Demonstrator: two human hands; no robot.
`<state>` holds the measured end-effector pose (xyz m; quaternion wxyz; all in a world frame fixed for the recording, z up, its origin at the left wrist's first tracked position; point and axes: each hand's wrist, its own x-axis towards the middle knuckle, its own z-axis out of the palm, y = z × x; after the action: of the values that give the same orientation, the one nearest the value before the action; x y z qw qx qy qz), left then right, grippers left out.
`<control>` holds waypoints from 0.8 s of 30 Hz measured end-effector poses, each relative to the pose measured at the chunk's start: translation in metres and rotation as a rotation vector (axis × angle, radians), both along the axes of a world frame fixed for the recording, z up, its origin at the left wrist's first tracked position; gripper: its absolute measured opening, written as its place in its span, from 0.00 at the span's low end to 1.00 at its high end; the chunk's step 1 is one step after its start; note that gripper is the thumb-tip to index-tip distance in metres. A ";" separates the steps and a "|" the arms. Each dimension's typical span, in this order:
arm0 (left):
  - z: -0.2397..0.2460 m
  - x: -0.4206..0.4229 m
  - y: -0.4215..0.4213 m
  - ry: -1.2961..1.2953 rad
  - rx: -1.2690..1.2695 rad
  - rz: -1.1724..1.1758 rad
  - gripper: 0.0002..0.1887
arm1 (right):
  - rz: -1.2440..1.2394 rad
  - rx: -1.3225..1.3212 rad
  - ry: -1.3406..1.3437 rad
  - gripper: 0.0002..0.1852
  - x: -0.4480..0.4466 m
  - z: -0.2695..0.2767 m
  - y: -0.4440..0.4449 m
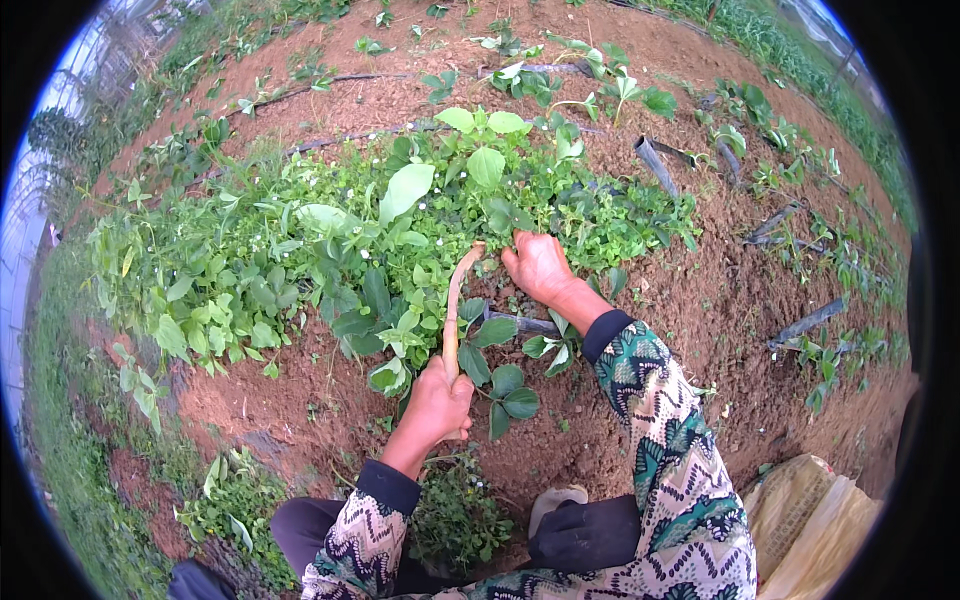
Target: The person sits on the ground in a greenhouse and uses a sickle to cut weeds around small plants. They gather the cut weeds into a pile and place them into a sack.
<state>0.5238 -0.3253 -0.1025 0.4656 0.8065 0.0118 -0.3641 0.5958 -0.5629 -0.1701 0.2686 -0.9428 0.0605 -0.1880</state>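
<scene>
My left hand (437,405) is wrapped around the lower end of a curved wooden tool handle (451,322). The handle runs up into a dense patch of green weeds (450,217), and any blade at its far end is hidden or too small to make out. At the near edge of that patch, right of the handle's tip, my right hand (541,266) is curled closed on the low weeds, its fingertips mostly hidden by leaves. Between my forearms, broad-leaved strawberry-like plants (506,401) grow from the reddish soil, beside a strip of dark plastic film (525,324).
Torn dark film pieces (655,166) stick up from the soil on the right. Small plants (825,367) stand in rows there. A pulled-looking weed heap (232,510) lies at lower left, another clump (461,517) between my legs. A woven plastic sack (806,525) is at lower right.
</scene>
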 end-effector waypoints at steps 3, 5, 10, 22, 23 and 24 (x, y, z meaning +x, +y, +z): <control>0.004 -0.009 0.008 -0.007 0.000 -0.026 0.09 | 0.022 0.008 0.024 0.12 -0.009 -0.002 0.000; 0.008 -0.014 0.011 -0.037 -0.039 -0.045 0.09 | 0.034 0.015 0.003 0.12 -0.012 -0.003 -0.001; 0.019 -0.022 0.018 -0.035 -0.047 -0.061 0.10 | 0.046 0.117 -0.148 0.10 -0.020 -0.004 0.000; 0.031 -0.035 0.082 -0.205 -0.169 0.102 0.09 | 0.659 0.519 0.327 0.08 -0.105 0.139 0.036; 0.029 -0.035 0.087 -0.210 -0.200 0.112 0.09 | 0.926 0.412 0.514 0.15 -0.104 0.147 0.042; 0.027 -0.035 0.093 -0.292 -0.139 0.067 0.09 | 1.055 0.371 0.794 0.21 -0.104 0.150 0.051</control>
<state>0.4886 -0.2326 -0.0757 0.5288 0.8160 -0.0542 -0.2271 0.4921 -0.5120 -0.0204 0.4388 -0.7820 -0.2816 0.3414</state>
